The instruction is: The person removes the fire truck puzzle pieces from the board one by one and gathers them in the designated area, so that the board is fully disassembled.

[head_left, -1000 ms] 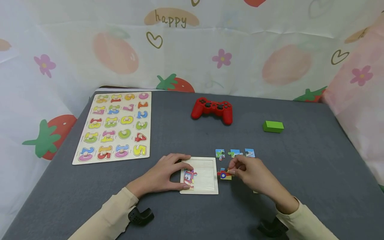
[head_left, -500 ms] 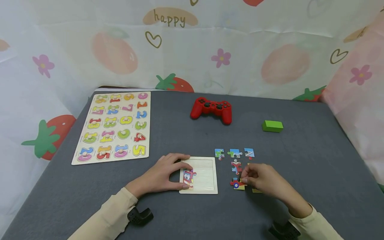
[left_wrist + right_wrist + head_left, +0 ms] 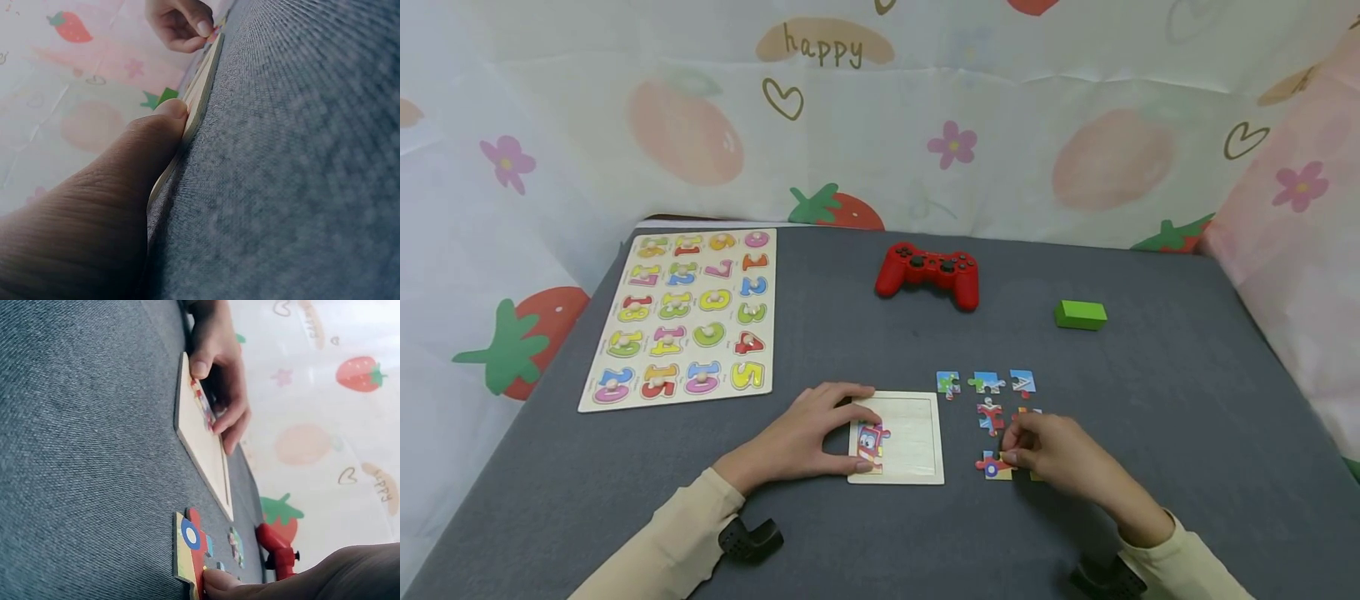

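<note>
My left hand (image 3: 801, 437) holds the left side of a pale wooden puzzle tray (image 3: 917, 442). Its thumb lies at the near corner and its fingers reach over the far part. A puzzle piece with a pink face (image 3: 871, 443) sits inside the tray at the left, partly under a finger. To the right, my right hand (image 3: 1052, 450) pinches the right edge of a puzzle piece with a blue wheel (image 3: 191, 534); in the right wrist view the thumb is on it. Whether that piece touches the table is unclear. The right hand hides parts of other pieces.
Loose puzzle pieces lie right of the tray, among them a sky piece (image 3: 987, 382) and a red-and-blue piece (image 3: 990, 415). A number board (image 3: 677, 321) lies at the left. Behind are a red game controller (image 3: 928, 275) and a green block (image 3: 1081, 315).
My right hand has moved right and toward me with the wheel piece, away from the tray, uncovering the red-and-blue piece. Over the last half second it has barely shifted. The left hand stays put.
</note>
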{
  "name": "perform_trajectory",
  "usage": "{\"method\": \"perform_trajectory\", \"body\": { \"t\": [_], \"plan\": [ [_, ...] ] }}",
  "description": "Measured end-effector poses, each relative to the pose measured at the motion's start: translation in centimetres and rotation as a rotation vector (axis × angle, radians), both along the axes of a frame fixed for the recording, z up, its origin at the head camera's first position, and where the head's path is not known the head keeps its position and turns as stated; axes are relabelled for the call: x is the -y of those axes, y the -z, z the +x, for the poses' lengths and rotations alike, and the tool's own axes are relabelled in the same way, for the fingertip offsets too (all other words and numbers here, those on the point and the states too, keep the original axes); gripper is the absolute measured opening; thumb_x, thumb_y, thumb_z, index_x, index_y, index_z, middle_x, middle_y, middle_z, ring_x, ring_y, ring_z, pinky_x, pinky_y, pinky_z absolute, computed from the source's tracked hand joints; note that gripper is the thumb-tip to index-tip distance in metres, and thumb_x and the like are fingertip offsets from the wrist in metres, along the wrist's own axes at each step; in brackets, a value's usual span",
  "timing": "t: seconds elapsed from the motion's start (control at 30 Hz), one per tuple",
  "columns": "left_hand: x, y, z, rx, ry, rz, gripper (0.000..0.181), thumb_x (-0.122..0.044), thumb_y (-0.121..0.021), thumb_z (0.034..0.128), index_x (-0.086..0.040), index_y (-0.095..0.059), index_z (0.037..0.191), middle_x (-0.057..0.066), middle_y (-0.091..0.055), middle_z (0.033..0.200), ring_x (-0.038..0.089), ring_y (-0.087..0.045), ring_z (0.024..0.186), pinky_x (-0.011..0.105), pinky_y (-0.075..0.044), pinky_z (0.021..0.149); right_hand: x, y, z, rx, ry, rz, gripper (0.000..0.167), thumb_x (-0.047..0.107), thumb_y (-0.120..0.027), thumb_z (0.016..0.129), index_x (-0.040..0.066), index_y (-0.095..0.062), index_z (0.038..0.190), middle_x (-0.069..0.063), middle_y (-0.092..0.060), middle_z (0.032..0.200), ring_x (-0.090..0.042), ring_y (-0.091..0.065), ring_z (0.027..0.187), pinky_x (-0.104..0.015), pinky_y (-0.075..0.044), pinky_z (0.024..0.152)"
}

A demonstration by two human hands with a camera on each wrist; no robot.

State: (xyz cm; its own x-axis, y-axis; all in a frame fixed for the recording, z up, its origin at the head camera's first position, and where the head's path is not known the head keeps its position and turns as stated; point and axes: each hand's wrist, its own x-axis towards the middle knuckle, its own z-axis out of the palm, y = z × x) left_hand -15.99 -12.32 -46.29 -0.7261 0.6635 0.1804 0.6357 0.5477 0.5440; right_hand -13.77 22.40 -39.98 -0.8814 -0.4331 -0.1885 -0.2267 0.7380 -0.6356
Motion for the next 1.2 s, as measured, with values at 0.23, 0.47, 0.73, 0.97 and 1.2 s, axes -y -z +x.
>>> {"method": "perform_trajectory", "body": {
  "t": [0.23,0.47,0.73,0.97,1.2],
  "plan": [
    [0.0,0.0,0.0,0.009,-0.001,-0.003,0.051,-0.06,-0.067,0.0802,-0.036,-0.058,0.125,-0.005,-0.042,0.145,0.014,-0.036,0.132,0.049,-0.031,0.104,0.5,0.0,0.2,0.001,0.04,0.041,0.012,0.009,-0.071,0.085,0.01,-0.06,0.082,0.004,-0.058,0.067,-0.008,-0.049,0.053,-0.025,-0.043,0.05],
    [-0.1,0.0,0.1,0.0,0.002,0.009,0.053,-0.059,-0.068,0.0799,-0.034,-0.058,0.125,-0.004,-0.043,0.144,0.014,-0.037,0.132,0.048,-0.032,0.103,1.4,-0.7,0.0,-0.076,0.057,0.078,0.013,0.012,-0.073,0.084,0.013,-0.06,0.081,0.006,-0.057,0.068,-0.008,-0.049,0.055,-0.025,-0.041,0.052],
    [0.0,0.1,0.0,0.012,-0.008,0.011,0.062,-0.062,-0.066,0.0793,-0.028,-0.055,0.13,-0.007,-0.042,0.145,0.012,-0.036,0.132,0.045,-0.032,0.103,6.2,-1.3,-1.0,-0.112,0.031,0.037,0.012,0.013,-0.074,0.084,0.012,-0.063,0.088,0.006,-0.058,0.072,-0.008,-0.049,0.055,-0.026,-0.042,0.053],
    [0.0,0.2,-0.1,0.007,-0.012,0.02,0.068,-0.062,-0.066,0.0792,-0.025,-0.052,0.134,-0.007,-0.043,0.144,0.012,-0.037,0.132,0.046,-0.032,0.103,10.1,0.5,-1.9,-0.13,-0.119,0.001,0.019,0.012,-0.073,0.084,0.008,-0.064,0.1,0.005,-0.057,0.075,-0.007,-0.047,0.061,-0.023,-0.041,0.056],
    [-0.1,0.0,0.1,0.017,-0.033,0.017,0.076,-0.063,-0.067,0.0782,-0.023,-0.047,0.14,-0.009,-0.043,0.144,0.009,-0.037,0.132,0.045,-0.033,0.103,12.0,1.3,-2.1,-0.163,-0.175,-0.021,0.021,0.012,-0.074,0.083,0.006,-0.065,0.101,0.005,-0.055,0.072,-0.008,-0.046,0.062,-0.022,-0.039,0.057]
  ]
}}
